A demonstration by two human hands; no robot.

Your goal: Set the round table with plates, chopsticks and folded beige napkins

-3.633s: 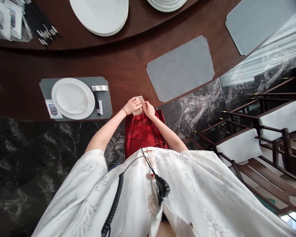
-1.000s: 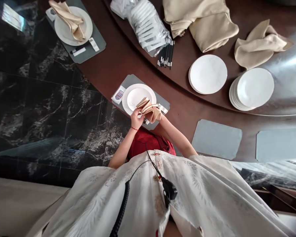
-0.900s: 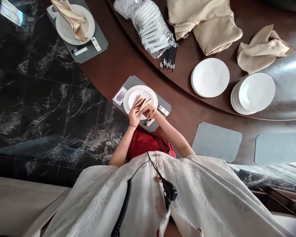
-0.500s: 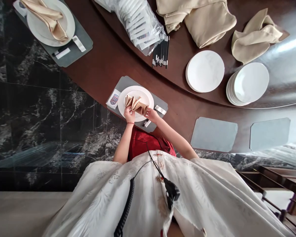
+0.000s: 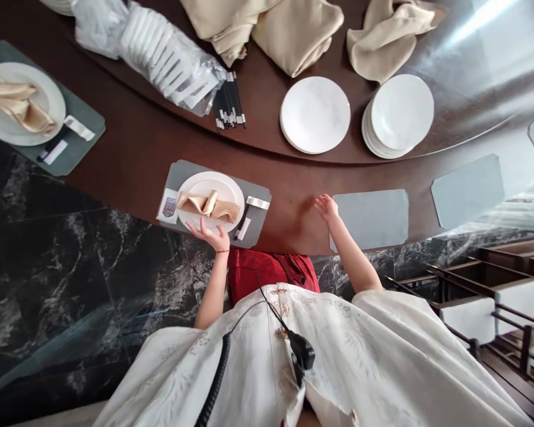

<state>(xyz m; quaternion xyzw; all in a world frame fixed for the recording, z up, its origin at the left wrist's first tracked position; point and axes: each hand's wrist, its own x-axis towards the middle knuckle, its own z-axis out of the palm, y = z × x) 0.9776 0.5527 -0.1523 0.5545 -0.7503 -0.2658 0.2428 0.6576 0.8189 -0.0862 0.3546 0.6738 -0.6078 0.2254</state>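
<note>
Nearest: white patterned fabric top [image 5: 249, 356], black coiled cord [image 5: 218, 379] down its front. Left hand [image 5: 216, 238] open, fingers spread, gripping nothing; fingertips at the near rim of the nested round white plates [image 5: 232, 188], contact unclear. Right hand [image 5: 326, 207] loosely open, nothing visible in it, just beside a plain grey rectangular placemat [image 5: 369, 219]. Pleated beige satin napkin [image 5: 209, 206] lies across the plates, probably centred for display. Plates sit mid-mat on another grey placemat [image 5: 254, 232]; printed white packet [image 5: 168, 207] left, black chopsticks [image 5: 241, 222] right, likely for easy reach. Farther, on the raised dark wooden tier [image 5: 262, 127]: chopstick bundle [image 5: 229, 101], stacked white plates [image 5: 315, 112], loose beige cloths [image 5: 298, 35], seemingly parked as supplies.
</note>
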